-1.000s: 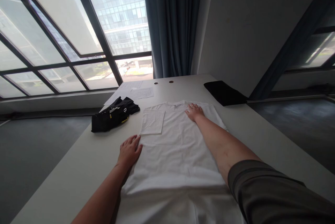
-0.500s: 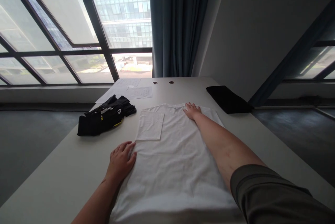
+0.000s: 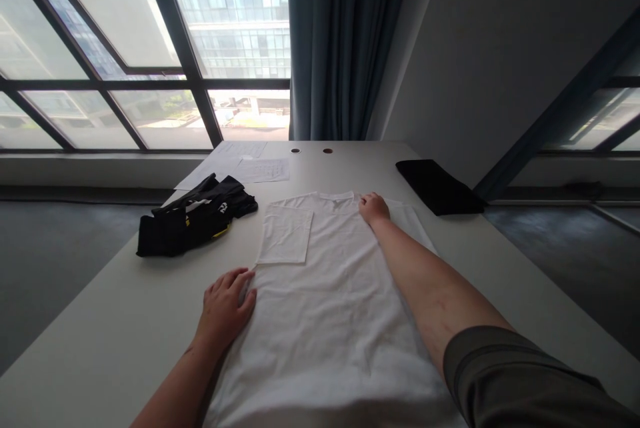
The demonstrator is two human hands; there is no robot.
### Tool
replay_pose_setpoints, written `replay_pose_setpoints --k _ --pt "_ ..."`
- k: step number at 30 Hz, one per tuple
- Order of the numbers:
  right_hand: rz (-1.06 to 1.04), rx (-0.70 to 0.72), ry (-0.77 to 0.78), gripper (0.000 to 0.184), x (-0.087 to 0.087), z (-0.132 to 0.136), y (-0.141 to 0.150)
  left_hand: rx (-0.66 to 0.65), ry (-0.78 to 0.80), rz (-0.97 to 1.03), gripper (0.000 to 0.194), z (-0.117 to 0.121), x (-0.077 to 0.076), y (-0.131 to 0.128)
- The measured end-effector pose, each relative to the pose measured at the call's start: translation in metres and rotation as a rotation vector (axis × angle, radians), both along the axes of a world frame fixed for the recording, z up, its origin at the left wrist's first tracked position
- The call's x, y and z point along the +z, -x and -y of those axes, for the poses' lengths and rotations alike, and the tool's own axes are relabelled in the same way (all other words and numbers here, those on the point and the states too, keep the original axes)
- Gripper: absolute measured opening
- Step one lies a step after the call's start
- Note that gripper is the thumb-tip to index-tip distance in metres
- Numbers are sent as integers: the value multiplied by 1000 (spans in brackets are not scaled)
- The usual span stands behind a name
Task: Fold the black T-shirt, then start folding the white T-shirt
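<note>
A white T-shirt (image 3: 340,308) lies spread out on the table, its collar at the far end. Its left sleeve (image 3: 285,235) is folded inward over the body. My right hand (image 3: 374,208) has its fingers curled closed on the shirt's shoulder, just right of the collar; the fingertips are hidden. At the shirt's left edge, below the folded sleeve, my left hand (image 3: 227,301) rests with thumb and fingers apart, fingertips touching the cloth.
A folded black garment (image 3: 197,215) with white and yellow marks lies on the left of the white table (image 3: 115,321). Another folded black cloth (image 3: 440,187) is at the right edge. Paper sheets (image 3: 265,170) lie at the far left, near two round table holes. Windows and a curtain (image 3: 340,48) stand behind.
My right hand's fingers went from lying spread flat to curled in on the shirt's shoulder. My left hand stays at the shirt's left edge. The view has shifted slightly.
</note>
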State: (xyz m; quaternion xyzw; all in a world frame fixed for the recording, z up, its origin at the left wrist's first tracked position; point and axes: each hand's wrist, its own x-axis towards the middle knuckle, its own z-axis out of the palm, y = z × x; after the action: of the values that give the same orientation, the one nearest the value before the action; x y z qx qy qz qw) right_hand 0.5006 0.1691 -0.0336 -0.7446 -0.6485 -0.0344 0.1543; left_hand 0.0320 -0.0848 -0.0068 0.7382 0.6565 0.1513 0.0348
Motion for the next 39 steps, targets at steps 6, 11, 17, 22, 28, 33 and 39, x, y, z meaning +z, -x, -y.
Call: replay_pose_setpoints --k 6,11,17,22,28,33,39 --pt "-19 80 68 42 4 -3 -6 1 25 5 38 0 1 0" --pt "-11 111 196 54 7 -4 -11 -8 3 4 39 -1 -1 1" --pt "1 -4 318 67 2 -8 -5 -6 1 -11 38 -1 -3 1" --pt "3 -53 387 75 -3 -15 -7 -8 11 -28 40 0 0 0" --pt "1 -60 435 77 -6 -30 -14 7 83 -134 51 0 1 -6" --pt "-2 -75 438 79 -6 -40 -16 18 143 -204 57 -3 -3 -9" --pt "0 -71 435 80 -7 -47 -19 39 145 -217 60 -6 -11 -5"
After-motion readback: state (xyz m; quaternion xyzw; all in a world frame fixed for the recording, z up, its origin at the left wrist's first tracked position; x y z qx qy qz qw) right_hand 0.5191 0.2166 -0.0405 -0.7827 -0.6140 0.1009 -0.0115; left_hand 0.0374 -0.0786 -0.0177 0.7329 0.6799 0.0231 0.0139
